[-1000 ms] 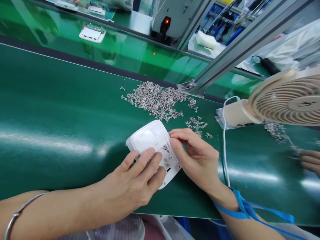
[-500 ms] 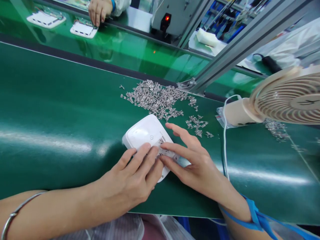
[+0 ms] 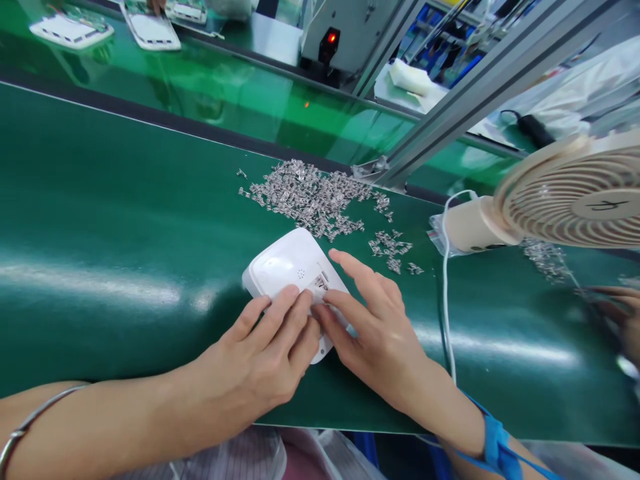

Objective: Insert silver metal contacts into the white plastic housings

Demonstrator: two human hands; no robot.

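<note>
A white plastic housing (image 3: 283, 263) with rounded corners lies tilted on the green bench, a ring of small holes and a recess with metal pieces showing on its upper face. My left hand (image 3: 273, 343) rests across its near side, fingers bent and pressing it down. At the recess, my right hand (image 3: 375, 327) has thumb and index finger drawn together, its other fingers raised. Whatever sits between those fingertips is hidden. Beyond the housing spreads a heap of small metal clips (image 3: 310, 197), with a smaller group of clips (image 3: 390, 248) to its right.
A beige fan (image 3: 480, 223) stands at the right, its white cable (image 3: 447, 293) running down the bench. A metal post (image 3: 450, 113) rises behind. White housings (image 3: 73, 30) lie on the far green line. Another person's hand (image 3: 625, 313) is at the right edge.
My right thumb and index finger have shifted slightly left and closer together at the recess. On the far line the white housings moved left. Another person's hand has appeared at the right edge.
</note>
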